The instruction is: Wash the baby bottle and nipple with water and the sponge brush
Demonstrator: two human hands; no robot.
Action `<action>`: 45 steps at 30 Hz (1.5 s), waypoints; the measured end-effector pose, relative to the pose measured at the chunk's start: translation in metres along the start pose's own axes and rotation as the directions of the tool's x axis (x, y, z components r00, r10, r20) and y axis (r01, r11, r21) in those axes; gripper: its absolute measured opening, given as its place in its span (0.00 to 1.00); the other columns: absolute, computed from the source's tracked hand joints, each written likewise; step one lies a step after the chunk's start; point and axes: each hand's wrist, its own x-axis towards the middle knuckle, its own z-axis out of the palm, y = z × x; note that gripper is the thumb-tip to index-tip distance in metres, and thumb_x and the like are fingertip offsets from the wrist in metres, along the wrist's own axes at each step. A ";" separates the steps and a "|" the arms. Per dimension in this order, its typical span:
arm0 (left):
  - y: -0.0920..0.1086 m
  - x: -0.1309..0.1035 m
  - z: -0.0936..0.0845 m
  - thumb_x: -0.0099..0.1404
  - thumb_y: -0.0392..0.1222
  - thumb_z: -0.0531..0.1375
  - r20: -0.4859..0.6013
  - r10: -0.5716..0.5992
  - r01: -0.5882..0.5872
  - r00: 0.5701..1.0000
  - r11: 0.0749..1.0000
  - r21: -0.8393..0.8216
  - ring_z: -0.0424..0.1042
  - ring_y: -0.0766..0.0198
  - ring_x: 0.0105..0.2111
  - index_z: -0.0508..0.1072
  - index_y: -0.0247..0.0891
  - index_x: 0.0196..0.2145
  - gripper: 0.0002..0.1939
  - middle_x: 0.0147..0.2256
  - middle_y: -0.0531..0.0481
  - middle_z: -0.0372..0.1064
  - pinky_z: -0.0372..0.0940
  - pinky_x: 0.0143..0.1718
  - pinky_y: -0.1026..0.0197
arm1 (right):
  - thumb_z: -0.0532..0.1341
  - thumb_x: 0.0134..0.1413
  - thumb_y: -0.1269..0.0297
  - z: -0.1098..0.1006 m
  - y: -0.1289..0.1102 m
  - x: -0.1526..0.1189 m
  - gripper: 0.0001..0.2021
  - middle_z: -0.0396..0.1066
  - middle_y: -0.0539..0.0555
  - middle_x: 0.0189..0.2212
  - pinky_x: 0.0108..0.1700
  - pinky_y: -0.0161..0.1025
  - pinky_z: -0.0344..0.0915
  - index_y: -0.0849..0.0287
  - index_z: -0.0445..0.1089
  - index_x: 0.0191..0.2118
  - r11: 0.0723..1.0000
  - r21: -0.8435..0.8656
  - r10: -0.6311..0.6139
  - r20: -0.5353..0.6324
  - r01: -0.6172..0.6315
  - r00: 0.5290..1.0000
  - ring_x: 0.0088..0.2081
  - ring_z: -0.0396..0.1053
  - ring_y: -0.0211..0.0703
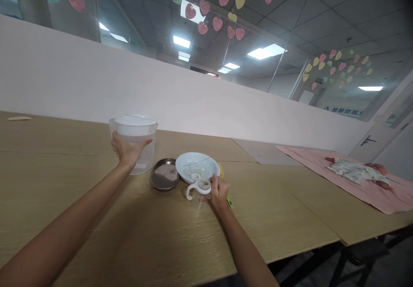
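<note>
My left hand grips the side of a clear plastic water pitcher with a white lid, standing upright on the wooden table. My right hand holds a small clear baby bottle with white handles, also upright on the table. Just behind the bottle lies a white bowl. A small metal dish with pale powder sits between the pitcher and the bowl. A green and yellow object peeks out beside my right hand.
A baby doll lies on a pink cloth at the far right of the table. A white partition wall runs behind the table, with glass and paper hearts above. The table's front edge drops off at lower right.
</note>
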 end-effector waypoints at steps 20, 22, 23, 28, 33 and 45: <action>0.019 -0.015 -0.001 0.39 0.43 0.70 0.025 -0.002 0.000 1.000 0.998 0.064 0.38 0.39 0.63 0.36 0.31 0.63 0.62 0.64 0.29 0.35 0.41 0.60 0.37 | 0.44 0.64 0.57 0.001 0.002 -0.001 0.26 0.65 0.51 0.16 0.26 0.35 0.56 0.61 0.65 0.19 1.000 -0.013 -0.001 0.012 0.001 1.000 0.20 0.62 0.36; 0.035 -0.023 -0.011 0.42 0.41 0.68 0.007 0.113 -0.113 0.994 0.994 0.010 0.35 0.40 0.64 0.35 0.32 0.64 0.60 0.64 0.29 0.33 0.38 0.61 0.38 | 0.44 0.64 0.57 0.001 0.002 -0.001 0.25 0.65 0.51 0.17 0.27 0.35 0.56 0.60 0.65 0.20 1.000 -0.020 -0.001 0.015 0.002 1.000 0.21 0.62 0.36; 0.044 -0.028 -0.017 0.45 0.41 0.67 -0.014 0.207 -0.207 0.978 0.978 -0.034 0.35 0.43 0.65 0.35 0.34 0.64 0.58 0.64 0.31 0.33 0.37 0.62 0.39 | 0.44 0.64 0.57 0.001 0.002 -0.001 0.24 0.65 0.51 0.17 0.27 0.35 0.56 0.60 0.65 0.20 1.000 -0.023 -0.003 0.019 0.003 1.000 0.21 0.62 0.36; 0.081 -0.062 -0.034 0.58 0.41 0.57 0.065 0.629 -0.596 0.774 0.760 -0.258 0.52 0.54 0.61 0.53 0.41 0.60 0.33 0.59 0.44 0.54 0.48 0.62 0.50 | 0.44 0.63 0.55 -0.003 0.004 0.006 0.23 0.66 0.51 0.20 0.31 0.34 0.56 0.60 0.67 0.24 0.990 -0.026 0.136 -0.083 -0.139 0.987 0.24 0.63 0.37; 0.084 -0.090 0.008 0.63 0.42 0.49 0.710 0.486 -0.576 0.510 0.806 -0.138 0.65 0.58 0.52 0.68 0.36 0.50 0.19 0.51 0.44 0.68 0.59 0.54 0.57 | 0.44 0.59 0.55 -0.009 0.016 0.019 0.21 0.70 0.54 0.24 0.32 0.35 0.56 0.60 0.68 0.27 0.891 -0.114 0.406 -0.239 -0.440 0.882 0.28 0.65 0.41; 0.063 -0.105 0.063 0.47 0.38 0.56 0.957 0.158 -0.653 0.243 0.756 0.041 0.69 0.57 0.23 0.67 0.38 0.16 0.06 0.24 0.42 0.73 0.57 0.26 0.61 | 0.53 0.53 0.65 -0.011 0.042 0.022 0.13 0.73 0.67 0.36 0.33 0.40 0.59 0.64 0.74 0.31 0.614 -0.646 0.641 0.073 -0.453 0.764 0.37 0.71 0.52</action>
